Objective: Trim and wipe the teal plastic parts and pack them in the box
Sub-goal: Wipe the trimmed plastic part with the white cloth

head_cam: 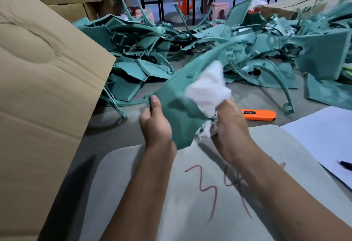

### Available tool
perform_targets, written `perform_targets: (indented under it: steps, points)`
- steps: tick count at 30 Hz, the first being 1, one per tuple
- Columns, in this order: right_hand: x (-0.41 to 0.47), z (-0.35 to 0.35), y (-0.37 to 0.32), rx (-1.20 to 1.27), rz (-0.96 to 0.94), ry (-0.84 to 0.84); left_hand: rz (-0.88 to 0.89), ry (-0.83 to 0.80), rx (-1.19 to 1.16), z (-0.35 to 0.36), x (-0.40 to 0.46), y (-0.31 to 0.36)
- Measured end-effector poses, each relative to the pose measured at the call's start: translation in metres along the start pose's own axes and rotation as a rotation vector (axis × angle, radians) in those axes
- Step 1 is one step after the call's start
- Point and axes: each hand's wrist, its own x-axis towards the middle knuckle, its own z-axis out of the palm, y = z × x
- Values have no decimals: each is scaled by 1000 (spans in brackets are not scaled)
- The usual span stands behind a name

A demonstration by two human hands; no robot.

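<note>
Behind piled teal parts (pixel 209 39), both hands grip: left (pixel 155 124) panel (pixel 179 111), right (pixel 231 126) cloth (pixel 207 88).

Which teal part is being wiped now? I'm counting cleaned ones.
The part held up in front of the pile: the left hand grips its edge while the right hand holds a white cloth on it.

The teal part (pixel 177 111) is smooth moulded plastic with a dull satin sheen, like the heap of parts (pixel 209 46) behind it. The rag (pixel 207 90) is soft, crumpled white cloth. The box flap (pixel 43 69) is matt brown corrugated cardboard, creased and dented. The knife (pixel 258 114) has a glossy orange plastic body. The sheet (pixel 323 136) is smooth white paper.
</note>
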Motion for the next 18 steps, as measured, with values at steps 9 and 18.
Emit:
perform_targets:
  steps: [9, 18]
  points:
    - [4, -18, -20, -311, -326, -126, -247, -342, 15, -7, 2, 4]
    - [6, -34, -24, -48, 147, -228, 750, -443, 786, -25, 14, 3]
